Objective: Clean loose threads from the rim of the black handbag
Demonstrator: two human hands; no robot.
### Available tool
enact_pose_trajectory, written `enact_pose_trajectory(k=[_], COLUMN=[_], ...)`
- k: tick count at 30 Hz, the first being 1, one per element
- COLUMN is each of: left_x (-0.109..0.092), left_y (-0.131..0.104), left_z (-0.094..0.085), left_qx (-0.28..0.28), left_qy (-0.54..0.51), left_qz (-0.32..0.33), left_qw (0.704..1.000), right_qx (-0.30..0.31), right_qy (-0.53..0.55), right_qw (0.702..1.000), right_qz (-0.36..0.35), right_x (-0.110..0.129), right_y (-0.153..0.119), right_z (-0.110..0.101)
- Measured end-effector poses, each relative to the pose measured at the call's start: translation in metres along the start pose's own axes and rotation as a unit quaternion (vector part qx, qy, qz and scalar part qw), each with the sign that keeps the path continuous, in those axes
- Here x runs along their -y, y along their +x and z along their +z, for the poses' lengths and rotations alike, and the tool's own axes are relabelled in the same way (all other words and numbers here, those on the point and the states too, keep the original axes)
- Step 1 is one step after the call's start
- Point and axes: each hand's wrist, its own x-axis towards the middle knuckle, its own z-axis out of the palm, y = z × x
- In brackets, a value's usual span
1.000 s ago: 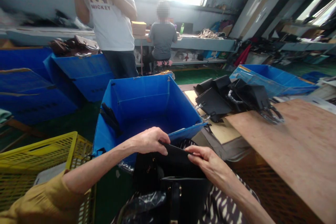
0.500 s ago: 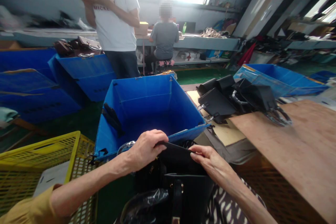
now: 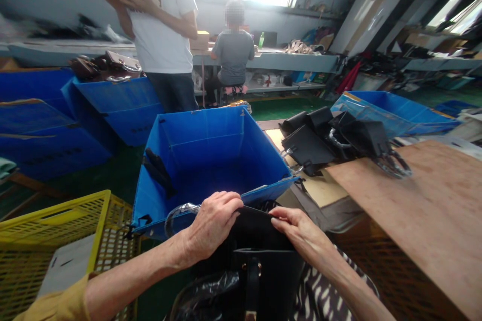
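A black handbag (image 3: pixel 278 273) rests on my lap, its strap and gold-coloured fittings facing me. My left hand (image 3: pixel 216 220) grips the bag's far top edge, with fingers over the rim and the thumb beneath. Farther right along that same edge, my right hand (image 3: pixel 295 225) pinches the rim between thumb and fingers. One plastic-wrapped handle (image 3: pixel 178 213) curves up beyond my left wrist; another wrapped handle (image 3: pixel 203 293) lies at the near side. The bag's inside is dark, and its lower part runs out of view.
Just beyond the bag stands a blue bin (image 3: pixel 203 135) with a dark item on its left wall. A yellow crate (image 3: pixel 101 230) is at left, a wooden board (image 3: pixel 425 195) at right. Several black bags (image 3: pixel 316 140) lie piled behind the board. Two people are farther back, one standing, one seated.
My left hand has slid slightly right along the bag's rim, its fingers lying further over the edge. My right hand stays at nearly the same spot. The view has shifted a little.
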Motion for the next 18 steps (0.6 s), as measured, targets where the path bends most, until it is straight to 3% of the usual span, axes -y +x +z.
enact_pose_trajectory(k=[9,18], left_x=[-0.003,-0.004], left_y=[0.010,0.016], left_z=[0.003,-0.003], left_qx=[0.043,0.092], left_qy=[-0.029,-0.091], left_qz=[-0.048,-0.081], left_qw=[0.998,0.988], right_qx=[0.005,0.051], right_qy=[0.008,-0.009], right_qw=[1.000,0.999], right_qz=[0.004,0.014], right_x=[-0.007,-0.001], right_y=[0.004,-0.003], right_z=[0.000,-0.008])
